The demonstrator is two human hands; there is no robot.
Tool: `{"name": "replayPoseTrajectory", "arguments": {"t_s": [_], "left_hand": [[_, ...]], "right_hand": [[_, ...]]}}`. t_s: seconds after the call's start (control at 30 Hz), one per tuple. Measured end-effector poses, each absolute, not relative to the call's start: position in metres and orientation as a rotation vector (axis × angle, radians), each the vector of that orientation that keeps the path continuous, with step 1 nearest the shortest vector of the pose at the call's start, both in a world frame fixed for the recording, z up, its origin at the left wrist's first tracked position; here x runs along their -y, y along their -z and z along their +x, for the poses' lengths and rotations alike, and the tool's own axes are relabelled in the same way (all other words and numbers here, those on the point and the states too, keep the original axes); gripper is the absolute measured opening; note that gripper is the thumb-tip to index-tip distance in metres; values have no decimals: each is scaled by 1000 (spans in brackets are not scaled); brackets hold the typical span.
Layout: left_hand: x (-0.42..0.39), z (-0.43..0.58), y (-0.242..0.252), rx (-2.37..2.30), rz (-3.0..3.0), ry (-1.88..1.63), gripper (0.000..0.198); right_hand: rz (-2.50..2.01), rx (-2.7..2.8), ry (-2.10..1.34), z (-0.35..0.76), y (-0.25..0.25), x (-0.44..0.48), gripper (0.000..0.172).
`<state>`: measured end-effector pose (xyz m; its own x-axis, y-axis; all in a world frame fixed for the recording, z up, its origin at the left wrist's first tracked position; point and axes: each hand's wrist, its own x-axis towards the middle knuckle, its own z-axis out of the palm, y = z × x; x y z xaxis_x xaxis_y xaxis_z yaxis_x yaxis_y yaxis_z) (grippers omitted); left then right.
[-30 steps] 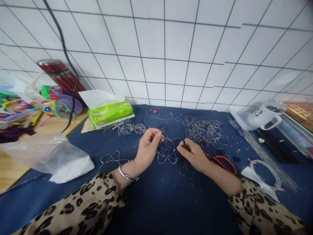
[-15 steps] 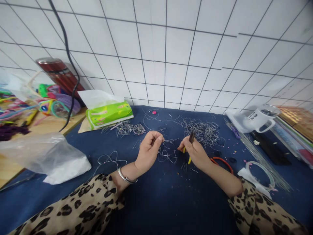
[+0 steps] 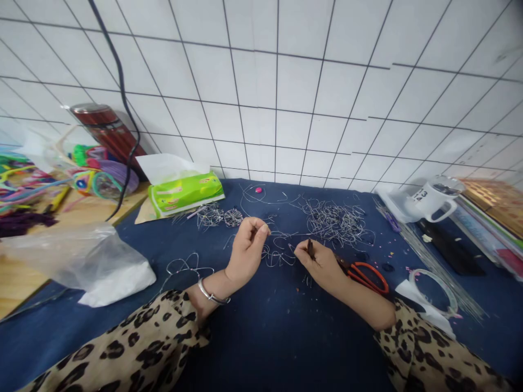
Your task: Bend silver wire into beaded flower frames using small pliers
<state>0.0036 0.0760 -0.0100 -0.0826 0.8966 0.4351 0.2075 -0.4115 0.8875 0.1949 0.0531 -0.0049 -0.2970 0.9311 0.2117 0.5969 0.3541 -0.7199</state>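
My left hand [image 3: 248, 249] is closed in a pinch over the middle of the cloth, on what looks like the end of a thin silver wire [image 3: 286, 234]. To its right, my right hand [image 3: 322, 264] is wrapped round a pair of pliers [image 3: 311, 249]. Their dark jaws stick up between the fingers, while the handles are hidden in the palm. Below and between the hands lies a bent wire shape [image 3: 279, 257] with loops. A tangled heap of wire pieces [image 3: 337, 222] sits just beyond my right hand.
Orange-handled scissors [image 3: 370, 277] rest beside my right forearm. Further right are a wire coil [image 3: 449, 296], long straight wires [image 3: 433, 261] and a white mug [image 3: 433, 198]. A tissue pack [image 3: 186, 193], round wire pieces [image 3: 233, 217] and a plastic bag [image 3: 110, 267] lie left.
My right hand has come down and slightly left with the pliers, whose yellow handles no longer show. More of the scissors is visible. My left hand stays nearly in place, pinching.
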Motion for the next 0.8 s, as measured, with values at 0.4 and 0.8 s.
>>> {"name": "replayPoseTrajectory", "arguments": {"t_s": [0.4, 0.8], "left_hand": [[-65, 5, 11, -1144, 1873, -1463, 5], [-64, 6, 15, -943, 2101, -1481, 4]], "right_hand": [[-1527, 2431, 360, 211, -12, -61, 29], [-1508, 2501, 391, 207, -8, -60, 24]]}}
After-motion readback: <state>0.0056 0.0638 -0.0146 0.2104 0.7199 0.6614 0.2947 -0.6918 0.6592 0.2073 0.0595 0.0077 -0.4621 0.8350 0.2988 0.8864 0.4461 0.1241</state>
